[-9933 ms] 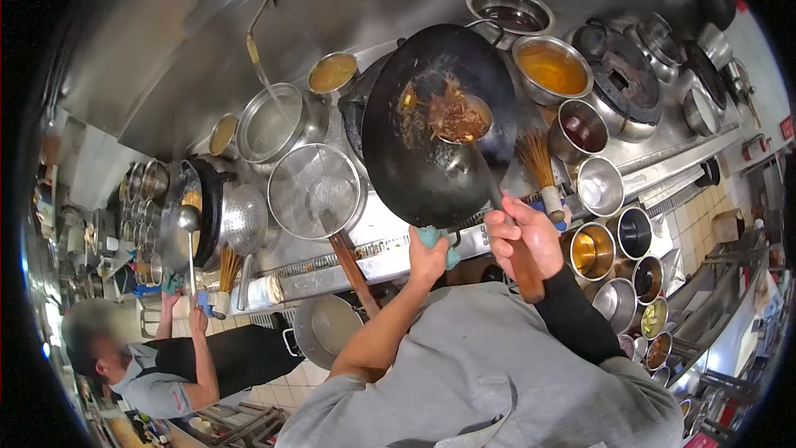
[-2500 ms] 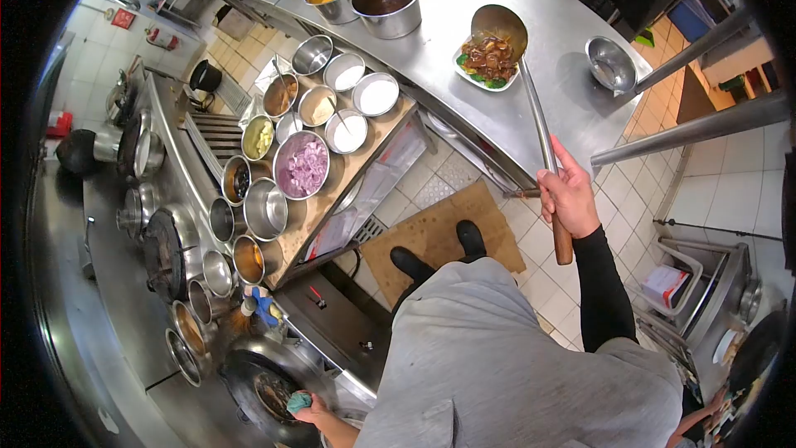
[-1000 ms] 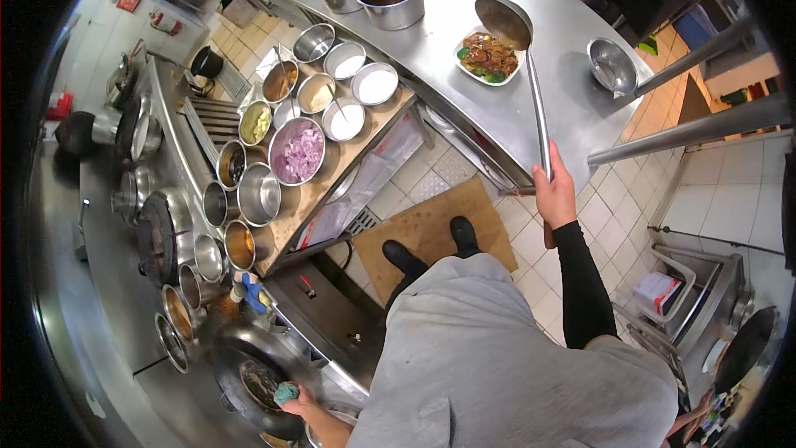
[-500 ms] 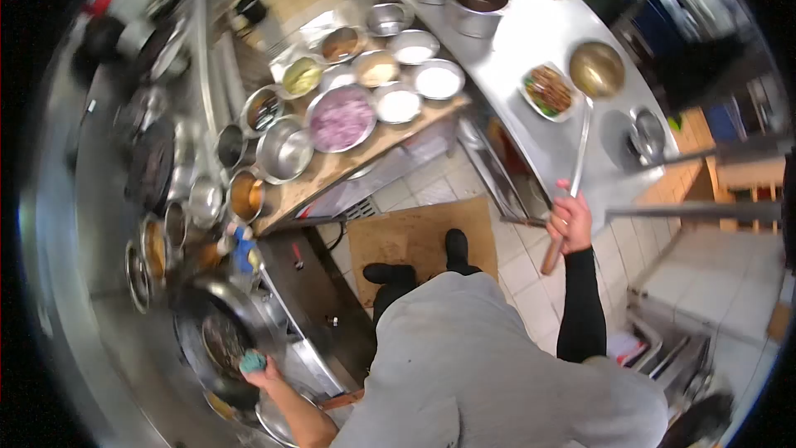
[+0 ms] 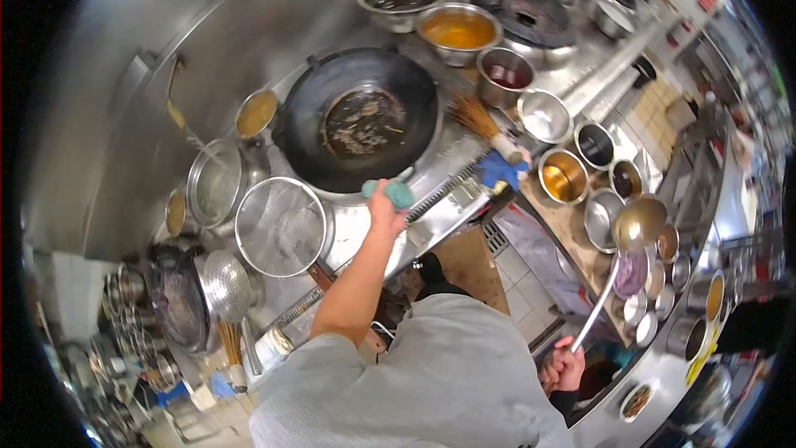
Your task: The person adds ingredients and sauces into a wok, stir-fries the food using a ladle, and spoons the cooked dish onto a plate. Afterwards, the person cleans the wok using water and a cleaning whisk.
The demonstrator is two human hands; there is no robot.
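My left hand [image 5: 384,209] is closed on a green cloth [image 5: 399,193] at the near rim of a black wok [image 5: 307,108]. Dark liquid and scraps lie in the wok's bottom [image 5: 365,120]. Over at the right, my right hand [image 5: 565,367] grips the handle of a long metal ladle [image 5: 641,224]. The ladle's bowl is raised above the side counter with its bowls. Just left of my left arm is a round wire strainer [image 5: 282,226]. A bamboo brush [image 5: 474,116] lies to the right of the wok.
Metal bowls of orange liquid [image 5: 458,31] and dark liquid [image 5: 404,0] stand behind the wok. A perforated skimmer [image 5: 225,286] rests at the left. Several ingredient pots, one with amber liquid [image 5: 563,177], line the right side. A plate of food [image 5: 636,402] sits on the far-right counter.
My view has swung left toward the stove, bringing the wok to the centre. Both hands keep their holds; the ladle's bowl, formerly near the plated food, now appears over the ingredient bowls.
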